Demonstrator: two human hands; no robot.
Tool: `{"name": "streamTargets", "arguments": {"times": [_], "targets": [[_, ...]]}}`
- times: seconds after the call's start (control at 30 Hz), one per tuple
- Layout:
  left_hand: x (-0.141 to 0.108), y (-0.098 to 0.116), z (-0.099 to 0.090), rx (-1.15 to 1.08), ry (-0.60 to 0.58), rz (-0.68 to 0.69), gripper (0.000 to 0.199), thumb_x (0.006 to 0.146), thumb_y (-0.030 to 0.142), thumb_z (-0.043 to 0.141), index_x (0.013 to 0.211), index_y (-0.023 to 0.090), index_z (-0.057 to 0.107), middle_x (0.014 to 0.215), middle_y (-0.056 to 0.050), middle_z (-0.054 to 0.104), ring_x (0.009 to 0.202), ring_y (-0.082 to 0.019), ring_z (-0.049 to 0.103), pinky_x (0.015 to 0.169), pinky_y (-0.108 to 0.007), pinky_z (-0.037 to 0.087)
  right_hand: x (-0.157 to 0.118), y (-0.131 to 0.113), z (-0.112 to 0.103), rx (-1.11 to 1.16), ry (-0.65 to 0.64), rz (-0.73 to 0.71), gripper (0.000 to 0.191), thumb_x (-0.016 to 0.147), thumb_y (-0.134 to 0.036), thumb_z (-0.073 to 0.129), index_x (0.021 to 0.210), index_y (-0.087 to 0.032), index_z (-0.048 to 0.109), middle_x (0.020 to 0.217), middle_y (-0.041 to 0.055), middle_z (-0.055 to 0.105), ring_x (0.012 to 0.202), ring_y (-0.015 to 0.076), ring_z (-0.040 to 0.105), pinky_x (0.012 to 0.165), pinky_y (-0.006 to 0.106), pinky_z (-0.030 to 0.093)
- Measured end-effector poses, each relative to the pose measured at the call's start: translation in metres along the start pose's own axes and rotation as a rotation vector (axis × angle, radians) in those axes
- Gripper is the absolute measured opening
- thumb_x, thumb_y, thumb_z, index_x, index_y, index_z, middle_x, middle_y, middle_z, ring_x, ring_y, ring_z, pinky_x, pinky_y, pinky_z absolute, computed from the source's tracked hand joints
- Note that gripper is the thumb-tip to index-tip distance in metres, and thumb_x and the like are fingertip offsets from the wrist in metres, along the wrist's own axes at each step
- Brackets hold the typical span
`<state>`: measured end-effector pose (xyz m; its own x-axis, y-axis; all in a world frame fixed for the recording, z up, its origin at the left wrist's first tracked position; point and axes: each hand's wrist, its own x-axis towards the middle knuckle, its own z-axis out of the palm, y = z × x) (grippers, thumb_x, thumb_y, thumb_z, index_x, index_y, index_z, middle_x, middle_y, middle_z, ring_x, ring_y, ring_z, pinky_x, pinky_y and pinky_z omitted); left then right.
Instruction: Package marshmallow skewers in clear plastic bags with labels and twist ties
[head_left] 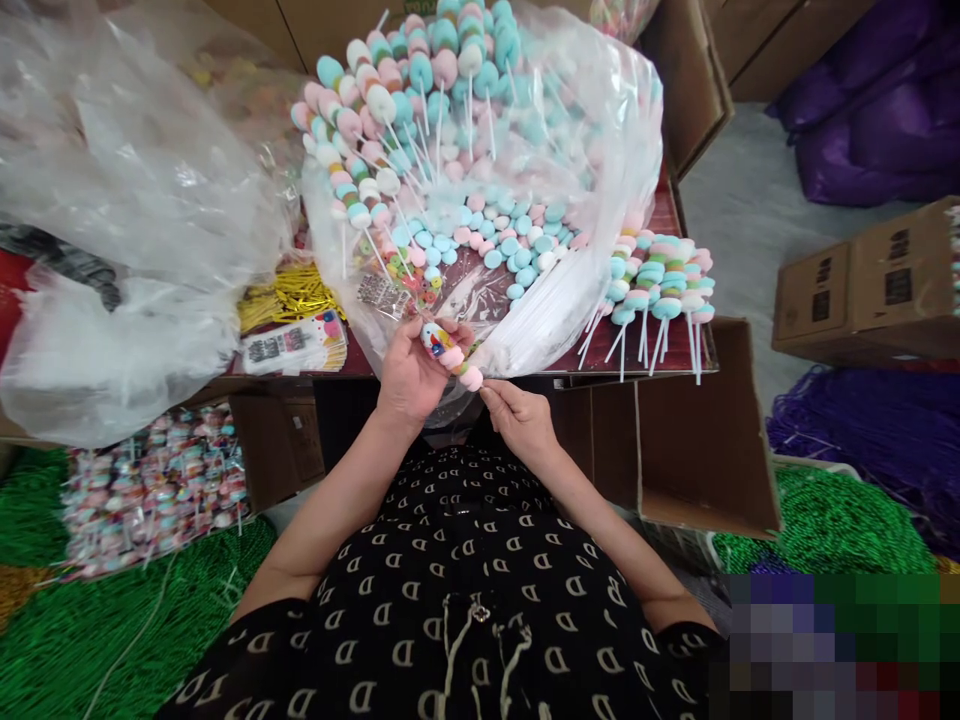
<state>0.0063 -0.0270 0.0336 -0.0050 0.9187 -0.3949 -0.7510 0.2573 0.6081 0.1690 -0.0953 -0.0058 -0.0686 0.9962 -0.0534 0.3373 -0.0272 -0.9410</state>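
Observation:
A candy skewer of pink pieces with a green-orange layer is held at the front edge of the table. My left hand grips its upper part, where a small printed bag covers the candy. At the lower end, my right hand is closed in a pinch; the stick there is mostly hidden by the fingers. Left of my hands lies a stack of printed bags, with gold twist ties behind it. White sticks are bundled just to the right, and loose pastel candies are spread behind.
A large clear plastic bag surrounds a tall heap of candy skewers. More skewers lie at the table's right edge, sticks overhanging. An open cardboard box stands below right. Packed skewers fill a box below left.

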Motion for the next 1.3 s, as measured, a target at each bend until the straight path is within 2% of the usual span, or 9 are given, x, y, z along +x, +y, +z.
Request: {"name": "streamTargets", "arguments": {"times": [0.17, 0.3, 0.43, 0.53, 0.63, 0.8, 0.97, 1.17, 1.3], "targets": [[-0.003, -0.002, 0.002, 0.026, -0.016, 0.031, 0.029, 0.095, 0.052, 0.069, 0.088, 0.024, 0.065, 0.075, 0.000, 0.072, 0.076, -0.018, 0.075, 0.086, -0.036, 0.064, 0.002, 0.002, 0.001, -0.034, 0.019, -0.039, 0.033, 0.097, -0.045, 0.062, 0.097, -0.022, 0.085, 0.075, 0.0044, 0.078, 0.064, 0.0186, 0.066, 0.064, 0.029, 0.051], [-0.004, -0.008, 0.005, 0.100, 0.022, 0.068, 0.033, 0.091, 0.050, 0.077, 0.079, 0.023, 0.063, 0.070, 0.002, 0.068, 0.070, -0.015, 0.072, 0.082, -0.033, 0.063, 0.002, 0.000, 0.007, -0.035, 0.068, -0.040, 0.033, 0.095, -0.043, 0.062, 0.098, -0.021, 0.086, 0.079, 0.0049, 0.080, 0.064, 0.0185, 0.066, 0.063, 0.029, 0.051], [-0.006, -0.012, 0.006, 0.118, 0.001, 0.067, 0.036, 0.089, 0.051, 0.078, 0.075, 0.021, 0.063, 0.069, 0.002, 0.066, 0.069, -0.013, 0.070, 0.081, -0.030, 0.062, 0.000, -0.006, 0.013, 0.105, 0.063, 0.023, 0.035, 0.094, -0.045, 0.064, 0.099, -0.019, 0.085, 0.065, 0.0019, 0.069, 0.055, 0.0146, 0.056, 0.058, 0.029, 0.047], [-0.009, -0.015, 0.005, 0.159, -0.060, 0.074, 0.038, 0.085, 0.052, 0.081, 0.075, 0.020, 0.063, 0.071, 0.002, 0.067, 0.071, -0.013, 0.071, 0.080, -0.029, 0.061, 0.000, -0.009, 0.014, 0.265, -0.001, 0.099, 0.042, 0.093, -0.055, 0.066, 0.098, -0.017, 0.083, 0.052, -0.0036, 0.055, 0.047, 0.0114, 0.045, 0.051, 0.027, 0.041], [-0.013, -0.018, 0.005, 0.223, -0.099, 0.064, 0.038, 0.082, 0.052, 0.082, 0.076, 0.019, 0.064, 0.073, 0.001, 0.069, 0.074, -0.015, 0.073, 0.075, -0.028, 0.059, 0.000, -0.012, 0.013, 0.341, -0.076, 0.127, 0.052, 0.091, -0.066, 0.066, 0.097, -0.016, 0.082, 0.048, -0.0065, 0.048, 0.043, 0.0096, 0.040, 0.048, 0.026, 0.039], [-0.019, -0.016, 0.003, 0.245, -0.153, 0.034, 0.042, 0.076, 0.049, 0.089, 0.098, 0.021, 0.068, 0.079, -0.001, 0.074, 0.079, -0.017, 0.075, 0.069, -0.027, 0.056, 0.001, -0.016, 0.010, 0.356, -0.066, 0.108, 0.056, 0.092, -0.070, 0.064, 0.100, -0.017, 0.080, 0.050, -0.0067, 0.052, 0.045, 0.0089, 0.041, 0.049, 0.025, 0.039], [-0.017, 0.001, 0.002, 0.178, -0.210, 0.052, 0.057, 0.075, 0.058, 0.088, 0.118, 0.026, 0.067, 0.112, -0.007, 0.080, 0.109, -0.026, 0.077, 0.086, -0.036, 0.061, 0.001, -0.014, 0.006, 0.393, -0.073, 0.094, 0.054, 0.092, -0.069, 0.065, 0.100, -0.017, 0.080, 0.051, -0.0071, 0.052, 0.045, 0.0085, 0.040, 0.048, 0.025, 0.037], [-0.010, 0.000, 0.008, 0.160, -0.130, 0.090, 0.030, 0.080, 0.043, 0.087, 0.093, 0.022, 0.069, 0.076, 0.002, 0.074, 0.085, -0.019, 0.078, 0.088, -0.034, 0.061, 0.001, -0.013, 0.008, 0.401, -0.084, 0.072, 0.049, 0.093, -0.064, 0.067, 0.098, -0.017, 0.080, 0.050, -0.0073, 0.052, 0.045, 0.0084, 0.041, 0.050, 0.025, 0.038], [-0.012, -0.013, 0.007, 0.206, -0.139, 0.059, 0.026, 0.082, 0.039, 0.085, 0.086, 0.020, 0.068, 0.074, 0.001, 0.073, 0.082, -0.018, 0.077, 0.084, -0.032, 0.062, 0.002, -0.016, 0.010, 0.402, -0.060, 0.083, 0.047, 0.093, -0.062, 0.067, 0.096, -0.017, 0.080, 0.050, -0.0072, 0.052, 0.045, 0.0083, 0.040, 0.051, 0.025, 0.039]]}}
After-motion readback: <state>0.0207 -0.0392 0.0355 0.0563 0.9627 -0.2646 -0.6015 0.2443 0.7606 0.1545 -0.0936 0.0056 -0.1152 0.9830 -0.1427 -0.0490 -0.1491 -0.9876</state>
